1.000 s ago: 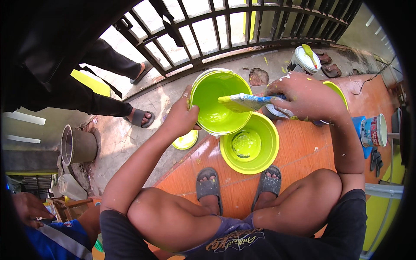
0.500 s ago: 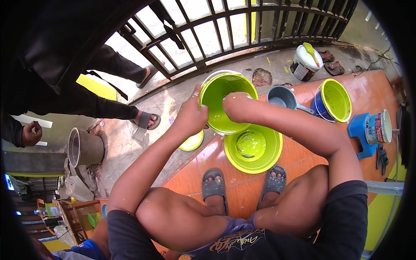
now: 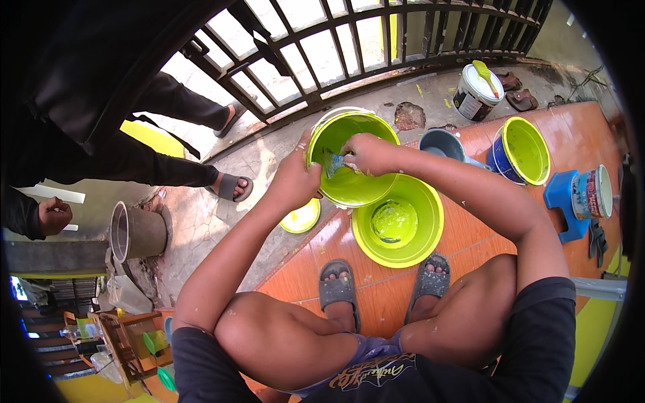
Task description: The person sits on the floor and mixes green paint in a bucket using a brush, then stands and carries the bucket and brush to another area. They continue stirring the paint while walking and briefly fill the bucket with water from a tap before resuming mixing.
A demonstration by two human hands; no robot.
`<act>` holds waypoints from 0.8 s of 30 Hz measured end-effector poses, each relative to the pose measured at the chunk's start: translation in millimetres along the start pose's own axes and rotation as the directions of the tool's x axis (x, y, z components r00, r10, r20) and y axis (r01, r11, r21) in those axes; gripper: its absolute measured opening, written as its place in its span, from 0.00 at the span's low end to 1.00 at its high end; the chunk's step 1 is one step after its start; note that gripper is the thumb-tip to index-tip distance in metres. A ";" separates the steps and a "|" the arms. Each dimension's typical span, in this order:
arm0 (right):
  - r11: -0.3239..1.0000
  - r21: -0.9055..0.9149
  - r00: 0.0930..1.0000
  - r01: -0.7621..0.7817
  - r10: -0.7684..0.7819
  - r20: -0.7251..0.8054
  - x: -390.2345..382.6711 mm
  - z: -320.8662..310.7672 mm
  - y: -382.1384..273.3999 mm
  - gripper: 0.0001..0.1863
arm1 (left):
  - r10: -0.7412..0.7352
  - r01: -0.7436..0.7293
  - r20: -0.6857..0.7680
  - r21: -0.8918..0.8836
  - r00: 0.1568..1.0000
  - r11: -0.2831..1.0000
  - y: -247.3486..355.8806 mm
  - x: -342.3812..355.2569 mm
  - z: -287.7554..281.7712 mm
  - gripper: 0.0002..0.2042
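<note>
My left hand (image 3: 297, 176) is closed on the left rim of a tilted pail (image 3: 384, 127) coated inside with lime-green paint. Inside the pail's mouth, my right hand (image 3: 368, 154) grips a small scraper (image 3: 332, 162) with a flat, bluish-grey blade, held near the pail's inner wall. Below, on the tiles, stands a lime-green basin (image 3: 432, 235) with wet paint in its bottom. The pail is held over the basin's far edge. A paint-smeared round lid (image 3: 300, 216) lies left of the basin.
Right of the pail stand a grey dipper (image 3: 440, 142), a blue paint bucket (image 3: 500, 161) and a blue stool (image 3: 571, 221) bearing a tin. A white bucket (image 3: 470, 104) with a green brush stands near the gate (image 3: 376, 64). A person in dark trousers (image 3: 161, 158) stands at left.
My right hand has drawn up out of the pail's depth, bringing the scraper into sight. The pail stays tilted in my left hand. The view has shifted slightly.
</note>
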State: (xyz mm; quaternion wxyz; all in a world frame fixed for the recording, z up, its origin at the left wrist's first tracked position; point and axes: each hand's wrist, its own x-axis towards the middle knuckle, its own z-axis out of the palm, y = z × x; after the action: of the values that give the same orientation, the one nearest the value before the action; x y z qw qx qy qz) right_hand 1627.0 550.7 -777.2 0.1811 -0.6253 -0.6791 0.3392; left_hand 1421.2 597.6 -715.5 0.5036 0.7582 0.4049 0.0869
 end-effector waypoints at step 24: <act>0.552 0.820 0.972 -0.150 0.236 0.018 -64.6 -58.4 50.4 0.18 | -0.226 0.228 0.049 -0.351 0.973 0.908 -15.0 15.7 -16.0 0.24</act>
State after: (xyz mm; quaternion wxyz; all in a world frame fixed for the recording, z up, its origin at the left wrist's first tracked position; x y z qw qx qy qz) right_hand 1712.6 501.0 -759.2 0.4419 -0.5571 -0.3643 0.6013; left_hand 1415.0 622.2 -724.7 0.6400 0.6031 0.4661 0.0967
